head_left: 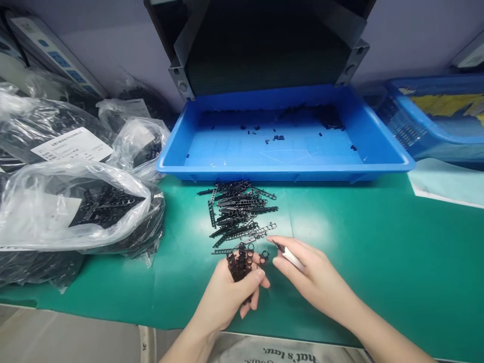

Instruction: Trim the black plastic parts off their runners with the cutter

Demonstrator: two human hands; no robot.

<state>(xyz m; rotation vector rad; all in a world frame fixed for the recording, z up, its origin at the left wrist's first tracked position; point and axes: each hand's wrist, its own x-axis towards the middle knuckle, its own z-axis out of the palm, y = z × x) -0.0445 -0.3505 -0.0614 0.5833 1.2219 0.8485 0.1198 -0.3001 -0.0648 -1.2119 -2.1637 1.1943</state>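
Observation:
My left hand [229,295] is closed around a bunch of black plastic strips [239,266] with small rings along them, its thumb lying across the front. One ringed end sticks out to the right of the bunch. Between the thumb and fingers of my right hand [315,277] is a small white-handled tool [293,258] with a dark tip; its exact kind is unclear. The tip points toward the left hand, a short way apart from the bunch. Just beyond both hands, a loose pile of similar black strips [242,206] lies on the green mat [378,237].
Behind the pile stands a blue tray [283,174] with scattered black bits. A dark metal-framed machine part [264,45] overhangs it. At left, an open plastic bag [75,237] holds black strips among other bags. A blue basket [434,136] and pale paper [446,181] are at right.

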